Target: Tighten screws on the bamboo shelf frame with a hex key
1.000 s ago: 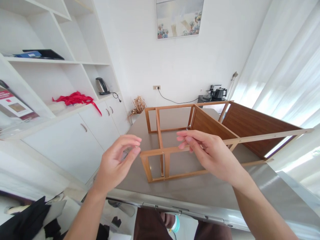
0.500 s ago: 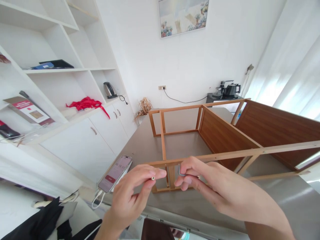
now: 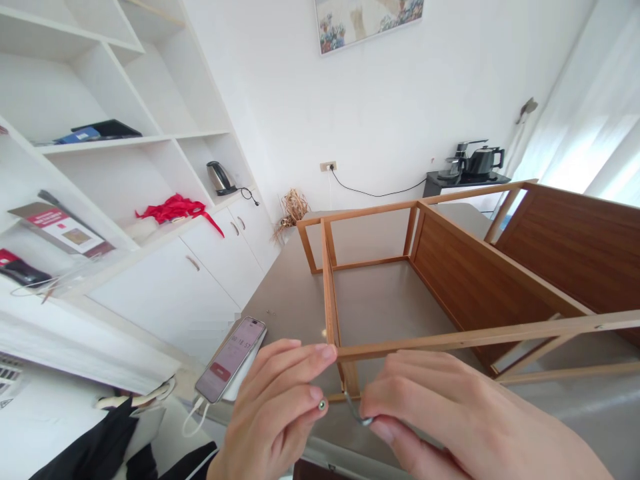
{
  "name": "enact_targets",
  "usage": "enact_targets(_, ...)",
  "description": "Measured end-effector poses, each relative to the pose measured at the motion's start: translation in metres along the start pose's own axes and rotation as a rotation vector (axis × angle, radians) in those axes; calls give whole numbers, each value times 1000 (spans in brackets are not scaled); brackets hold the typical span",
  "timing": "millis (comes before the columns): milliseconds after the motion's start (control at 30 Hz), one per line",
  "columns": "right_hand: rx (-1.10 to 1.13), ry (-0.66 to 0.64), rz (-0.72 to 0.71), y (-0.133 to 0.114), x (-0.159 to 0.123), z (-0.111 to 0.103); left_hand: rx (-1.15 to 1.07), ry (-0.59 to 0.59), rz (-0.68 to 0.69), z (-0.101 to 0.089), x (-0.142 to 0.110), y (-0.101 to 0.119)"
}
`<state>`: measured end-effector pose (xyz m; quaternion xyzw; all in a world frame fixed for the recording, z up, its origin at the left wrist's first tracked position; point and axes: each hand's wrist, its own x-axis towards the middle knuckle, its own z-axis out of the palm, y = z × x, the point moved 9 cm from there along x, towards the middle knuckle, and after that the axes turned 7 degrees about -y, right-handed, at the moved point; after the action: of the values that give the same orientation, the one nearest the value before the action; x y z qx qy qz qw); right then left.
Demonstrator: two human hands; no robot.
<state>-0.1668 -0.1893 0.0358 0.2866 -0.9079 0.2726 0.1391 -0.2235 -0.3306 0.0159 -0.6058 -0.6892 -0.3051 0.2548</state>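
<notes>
My left hand [image 3: 277, 407] pinches a small hex-socket screw [image 3: 323, 405] between thumb and finger, its round head facing me. Its upper fingertip reaches to the near left corner of the wooden shelf frame [image 3: 425, 344], which lies on the table; whether it touches the wood I cannot tell. Just to the right, my right hand [image 3: 445, 413] is closed around a bent hex key [image 3: 354, 409], gripped between thumb and index finger. The key's free end points up and left, apart from the screw. The right hand covers part of the frame's lower rail.
Left of my hands, a phone [image 3: 234, 357] with a timer leans on a white block, a cable plugged in. White shelving [image 3: 175, 137] with a kettle [image 3: 220, 179] stands at left. Brown panels [image 3: 480, 287] span the frame. Another kettle [image 3: 485, 161] sits at back right.
The view has shifted closer to the frame. Both hands sit lower, and the hex key has turned so its free end points toward the left hand. The left hand still holds the screw.
</notes>
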Motion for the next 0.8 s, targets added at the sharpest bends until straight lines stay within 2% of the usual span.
enact_targets(200, 55, -67, -62, 0, 5, 13, -1, 0, -10, 2, 6, 0)
enact_targets(467, 60, -44, -81, 2, 5, 11, -13, 7, -16, 5, 4, -7)
enact_targets(800, 74, -26, -88, -1, 9, 13, -9, 35, 36, 0, 11, 3)
